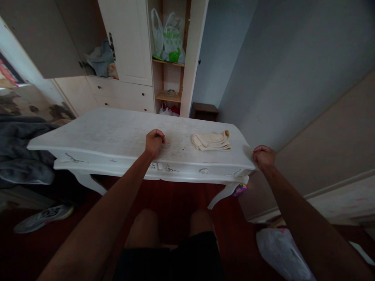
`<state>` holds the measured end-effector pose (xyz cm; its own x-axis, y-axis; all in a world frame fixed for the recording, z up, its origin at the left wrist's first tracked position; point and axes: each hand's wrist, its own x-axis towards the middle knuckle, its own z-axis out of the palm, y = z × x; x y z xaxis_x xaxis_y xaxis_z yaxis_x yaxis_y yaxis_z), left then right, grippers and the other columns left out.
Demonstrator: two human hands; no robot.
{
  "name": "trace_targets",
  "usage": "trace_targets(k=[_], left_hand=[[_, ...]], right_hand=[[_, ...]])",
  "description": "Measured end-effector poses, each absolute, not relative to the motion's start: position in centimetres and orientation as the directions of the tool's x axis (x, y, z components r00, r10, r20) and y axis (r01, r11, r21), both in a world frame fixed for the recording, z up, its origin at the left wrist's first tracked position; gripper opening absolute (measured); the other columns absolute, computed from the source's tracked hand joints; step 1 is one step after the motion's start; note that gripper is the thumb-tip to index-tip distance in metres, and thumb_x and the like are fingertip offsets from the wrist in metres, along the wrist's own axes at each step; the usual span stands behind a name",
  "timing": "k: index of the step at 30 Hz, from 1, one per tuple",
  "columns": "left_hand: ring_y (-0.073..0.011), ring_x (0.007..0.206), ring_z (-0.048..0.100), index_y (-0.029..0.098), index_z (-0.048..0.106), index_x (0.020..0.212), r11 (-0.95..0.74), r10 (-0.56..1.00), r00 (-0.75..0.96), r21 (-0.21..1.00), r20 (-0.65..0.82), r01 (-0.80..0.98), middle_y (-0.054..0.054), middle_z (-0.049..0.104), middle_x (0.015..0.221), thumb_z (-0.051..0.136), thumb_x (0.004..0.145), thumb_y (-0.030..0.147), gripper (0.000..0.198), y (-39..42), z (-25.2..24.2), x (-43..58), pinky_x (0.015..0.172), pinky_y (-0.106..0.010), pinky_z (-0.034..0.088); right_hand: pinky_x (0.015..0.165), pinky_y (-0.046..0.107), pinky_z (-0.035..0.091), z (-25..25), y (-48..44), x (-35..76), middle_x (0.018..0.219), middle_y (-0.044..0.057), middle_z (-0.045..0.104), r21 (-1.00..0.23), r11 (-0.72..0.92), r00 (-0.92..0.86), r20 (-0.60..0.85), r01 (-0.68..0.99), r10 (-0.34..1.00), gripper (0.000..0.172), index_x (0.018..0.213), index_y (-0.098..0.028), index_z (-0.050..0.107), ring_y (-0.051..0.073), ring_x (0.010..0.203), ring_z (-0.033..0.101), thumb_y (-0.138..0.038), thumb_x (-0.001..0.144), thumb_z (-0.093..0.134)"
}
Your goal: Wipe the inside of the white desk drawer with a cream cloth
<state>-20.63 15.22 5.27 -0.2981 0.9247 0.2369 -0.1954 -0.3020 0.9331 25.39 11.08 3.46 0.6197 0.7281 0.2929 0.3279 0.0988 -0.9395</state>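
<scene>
My left hand rests in a loose fist on the top of the white table, near its front edge, with nothing showing in the fingers. A folded cream cloth lies to the right of that hand, apart from it, on the right part of the tabletop. At the table's right front corner is my right hand, its fingers curled closed and no object visible in them. Whether it touches the corner I cannot tell. Smudges mark the tabletop.
Behind the table stands a white wardrobe with open doors and plastic bags on its shelves. Dark grey fabric hangs at the left, above a shoe. Along the right runs a wall; a white bag sits on the floor.
</scene>
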Motion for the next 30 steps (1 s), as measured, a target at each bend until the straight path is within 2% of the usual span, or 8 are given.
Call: trace_targets(k=[4, 8, 12, 17, 20, 25, 28, 30], left_hand=[[-0.0076, 0.035, 0.038, 0.02, 0.049, 0.045, -0.273, 0.931, -0.279, 0.957, 0.236, -0.102, 0.006, 0.046, 0.037, 0.042, 0.044, 0.009, 0.013, 15.1, 5.2, -20.6, 0.039, -0.019, 0.024], [-0.0065, 0.03, 0.034, 0.019, 0.049, 0.043, -0.226, 0.957, -0.217, 0.965, 0.194, -0.134, 0.005, 0.043, 0.034, 0.041, 0.043, 0.007, 0.014, 14.9, 5.5, -20.5, 0.037, -0.019, 0.019], [-0.0065, 0.029, 0.034, 0.019, 0.048, 0.043, -0.236, 0.949, -0.258, 0.951, 0.182, -0.198, 0.005, 0.042, 0.033, 0.04, 0.042, 0.006, 0.015, 14.7, 5.7, -20.3, 0.036, -0.019, 0.018], [-0.0061, 0.029, 0.032, 0.019, 0.048, 0.043, -0.234, 0.951, -0.262, 0.938, 0.167, -0.254, 0.005, 0.04, 0.033, 0.041, 0.044, 0.007, 0.014, 14.6, 5.9, -20.3, 0.035, -0.018, 0.018], [-0.0057, 0.03, 0.032, 0.019, 0.048, 0.044, -0.238, 0.951, -0.263, 0.925, 0.161, -0.296, 0.006, 0.037, 0.034, 0.043, 0.047, 0.008, 0.013, 14.5, 6.0, -20.3, 0.035, -0.018, 0.019], [-0.0052, 0.029, 0.028, 0.02, 0.045, 0.042, -0.231, 0.965, -0.201, 0.911, 0.169, -0.341, 0.005, 0.039, 0.037, 0.044, 0.048, 0.01, 0.011, 14.5, 6.1, -20.4, 0.034, -0.019, 0.016], [-0.0061, 0.029, 0.026, 0.02, 0.045, 0.04, -0.248, 0.962, -0.195, 0.916, 0.193, -0.315, 0.004, 0.036, 0.034, 0.043, 0.049, 0.013, 0.012, 14.5, 6.1, -20.5, 0.035, -0.021, 0.014], [-0.0069, 0.03, 0.027, 0.02, 0.045, 0.038, -0.257, 0.959, -0.192, 0.924, 0.208, -0.282, 0.003, 0.036, 0.033, 0.043, 0.051, 0.014, 0.014, 14.7, 6.0, -20.5, 0.036, -0.021, 0.014]], right_hand=[[0.031, 0.023, 0.016, 3.8, 10.6, 25.0, 0.03, -0.006, 0.039, -0.952, 0.039, 0.634, 0.233, 0.304, 0.737, 0.012, 0.044, -0.022, 0.053, 0.009, 0.028, 0.029, -0.013, 0.049, 0.059], [0.03, 0.023, 0.016, 4.1, 10.5, 25.1, 0.03, -0.006, 0.039, -0.955, 0.027, 0.649, 0.22, 0.294, 0.728, 0.014, 0.042, -0.023, 0.051, 0.009, 0.029, 0.029, -0.013, 0.049, 0.057], [0.033, 0.022, 0.023, 4.0, 10.8, 25.3, 0.036, -0.006, 0.042, -0.961, 0.067, 0.678, 0.238, 0.268, 0.696, 0.013, 0.045, -0.022, 0.052, 0.009, 0.035, 0.035, -0.013, 0.05, 0.058], [0.043, 0.019, 0.033, 4.3, 10.7, 24.9, 0.051, -0.007, 0.05, -0.961, 0.179, 0.67, 0.274, 0.208, 0.69, 0.007, 0.059, -0.021, 0.06, 0.009, 0.047, 0.044, -0.017, 0.053, 0.064], [0.052, 0.02, 0.039, 4.7, 9.9, 24.2, 0.063, -0.005, 0.057, -0.939, 0.321, 0.647, 0.324, 0.128, 0.69, 0.015, 0.066, -0.021, 0.066, 0.009, 0.056, 0.049, -0.019, 0.052, 0.068], [0.055, 0.025, 0.043, 4.0, 6.5, 21.2, 0.067, -0.003, 0.056, -0.881, 0.471, 0.646, 0.38, 0.035, 0.662, 0.016, 0.069, -0.024, 0.064, 0.012, 0.059, 0.05, -0.029, 0.056, 0.072], [0.056, 0.027, 0.045, 1.9, 3.1, 17.0, 0.066, -0.002, 0.058, -0.882, 0.465, 0.588, 0.335, -0.079, 0.736, 0.02, 0.066, -0.024, 0.061, 0.013, 0.058, 0.052, -0.038, 0.063, 0.074], [0.057, 0.029, 0.047, 0.0, 0.9, 13.5, 0.062, -0.002, 0.058, -0.903, 0.359, 0.487, 0.211, -0.235, 0.848, 0.026, 0.066, -0.023, 0.062, 0.012, 0.054, 0.049, -0.045, 0.068, 0.076]])
